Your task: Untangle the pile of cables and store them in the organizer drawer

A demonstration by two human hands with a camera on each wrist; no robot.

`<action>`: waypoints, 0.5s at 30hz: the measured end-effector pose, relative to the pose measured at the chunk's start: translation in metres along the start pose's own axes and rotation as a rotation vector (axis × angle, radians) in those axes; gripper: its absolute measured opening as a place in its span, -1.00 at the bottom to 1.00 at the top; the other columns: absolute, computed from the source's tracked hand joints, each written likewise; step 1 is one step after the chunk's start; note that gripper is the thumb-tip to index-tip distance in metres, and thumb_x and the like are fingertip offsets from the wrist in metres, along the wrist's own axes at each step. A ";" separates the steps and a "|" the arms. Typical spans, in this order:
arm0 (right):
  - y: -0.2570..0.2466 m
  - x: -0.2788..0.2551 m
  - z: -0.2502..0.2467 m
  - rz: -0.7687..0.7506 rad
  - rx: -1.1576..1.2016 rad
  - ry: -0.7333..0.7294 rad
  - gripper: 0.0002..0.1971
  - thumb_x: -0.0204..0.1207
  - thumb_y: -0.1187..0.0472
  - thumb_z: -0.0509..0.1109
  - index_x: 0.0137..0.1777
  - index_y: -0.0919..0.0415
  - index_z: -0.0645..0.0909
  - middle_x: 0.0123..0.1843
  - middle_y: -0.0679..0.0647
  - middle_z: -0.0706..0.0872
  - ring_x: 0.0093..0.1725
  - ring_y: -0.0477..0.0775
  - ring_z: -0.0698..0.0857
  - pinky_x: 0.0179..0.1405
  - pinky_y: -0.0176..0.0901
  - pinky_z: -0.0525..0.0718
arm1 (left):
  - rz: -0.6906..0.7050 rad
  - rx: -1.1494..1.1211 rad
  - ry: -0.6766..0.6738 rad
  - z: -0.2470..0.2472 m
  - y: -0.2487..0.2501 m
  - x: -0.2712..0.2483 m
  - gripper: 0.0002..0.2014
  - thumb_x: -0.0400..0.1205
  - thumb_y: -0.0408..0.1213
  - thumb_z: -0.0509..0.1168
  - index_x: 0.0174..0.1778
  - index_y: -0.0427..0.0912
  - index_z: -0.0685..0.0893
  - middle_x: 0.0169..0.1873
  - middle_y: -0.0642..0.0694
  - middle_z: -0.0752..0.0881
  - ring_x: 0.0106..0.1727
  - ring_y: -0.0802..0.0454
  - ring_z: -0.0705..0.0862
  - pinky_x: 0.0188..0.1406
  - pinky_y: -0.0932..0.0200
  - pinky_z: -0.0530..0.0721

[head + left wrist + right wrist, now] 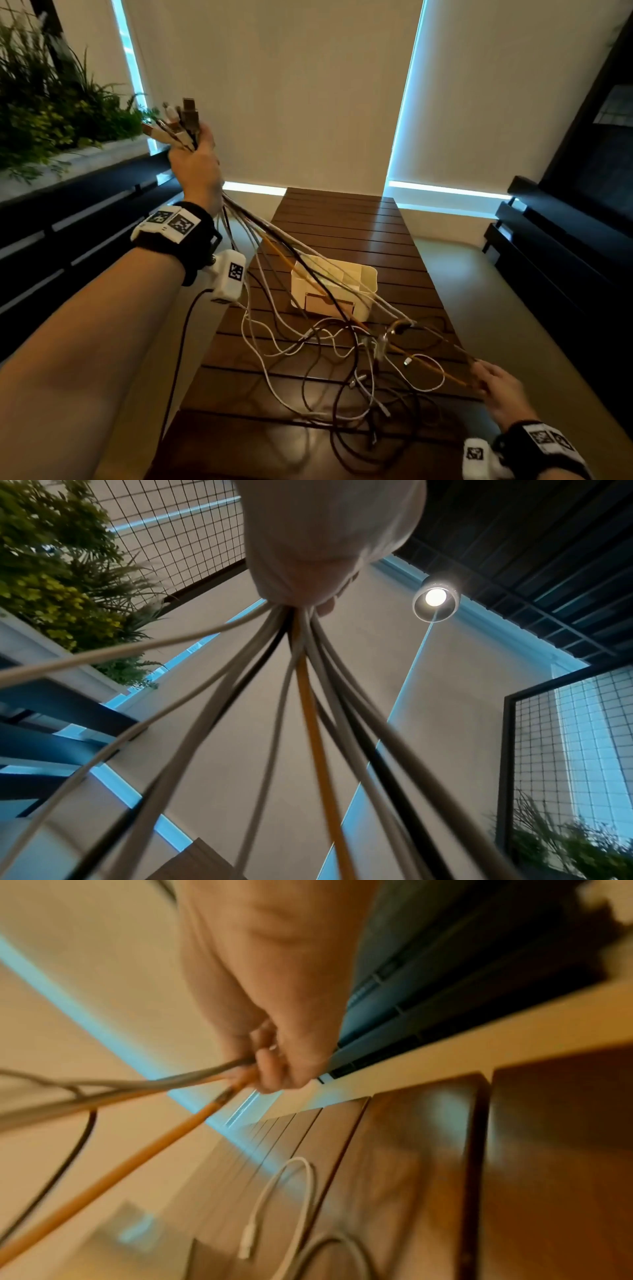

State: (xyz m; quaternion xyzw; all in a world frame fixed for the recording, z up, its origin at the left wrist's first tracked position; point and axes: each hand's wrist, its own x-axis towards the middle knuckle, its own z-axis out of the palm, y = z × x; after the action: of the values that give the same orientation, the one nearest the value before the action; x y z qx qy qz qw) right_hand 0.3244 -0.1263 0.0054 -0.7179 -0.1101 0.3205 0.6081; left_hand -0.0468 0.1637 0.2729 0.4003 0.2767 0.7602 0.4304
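A brown wooden table (346, 219) made of long boards stands by tall pale window blinds (274, 85). Green plants (44, 102) grow at the left. A round lamp (436, 597) shines up on the dark ceiling.

Seen from below: left hand (318, 542) closed in a tight grip round a bunch of cables (342, 696). Fanning out beneath the grip: several white strands, two black ones and one orange cable (316, 737) down the middle. Right of the grip, a lit ceiling lamp (435, 597). Left of it, green plants (51, 569) and wire mesh (178, 526).
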 end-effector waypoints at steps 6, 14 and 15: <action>-0.007 -0.008 0.004 0.226 0.029 0.258 -0.68 0.62 0.35 0.23 -0.41 0.30 0.46 -0.44 0.14 0.41 -0.24 0.27 0.53 -0.27 -0.11 0.48 | 0.056 -0.065 0.253 -0.010 -0.024 0.031 -0.23 0.24 0.24 0.37 0.13 -0.37 0.62 0.07 -0.51 0.70 0.08 -0.54 0.65 0.09 -0.40 0.60; -0.007 -0.010 0.033 0.138 0.322 0.220 -0.50 0.57 0.59 0.08 0.50 0.38 0.16 -0.08 0.29 0.46 -0.41 0.13 0.54 -0.60 -0.14 0.56 | 0.039 -0.138 0.106 0.004 0.016 0.001 -0.78 0.69 -0.19 0.24 -0.23 -0.15 0.42 -0.56 0.00 0.34 -0.62 0.12 0.24 -0.66 0.21 0.20; -0.008 -0.012 0.027 0.167 0.332 0.223 -0.54 0.62 0.54 0.05 0.52 0.41 0.16 -0.08 0.30 0.48 -0.39 0.11 0.61 -0.54 -0.19 0.58 | 0.036 -0.143 0.112 0.003 0.017 0.000 -0.77 0.69 -0.19 0.23 -0.25 -0.14 0.41 -0.56 0.01 0.33 -0.62 0.13 0.23 -0.66 0.22 0.18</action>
State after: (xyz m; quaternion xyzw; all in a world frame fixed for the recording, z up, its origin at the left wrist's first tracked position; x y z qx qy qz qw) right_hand 0.3006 -0.1092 0.0150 -0.6456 0.0718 0.3020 0.6978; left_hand -0.0514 0.1557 0.2879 0.3302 0.2381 0.8068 0.4282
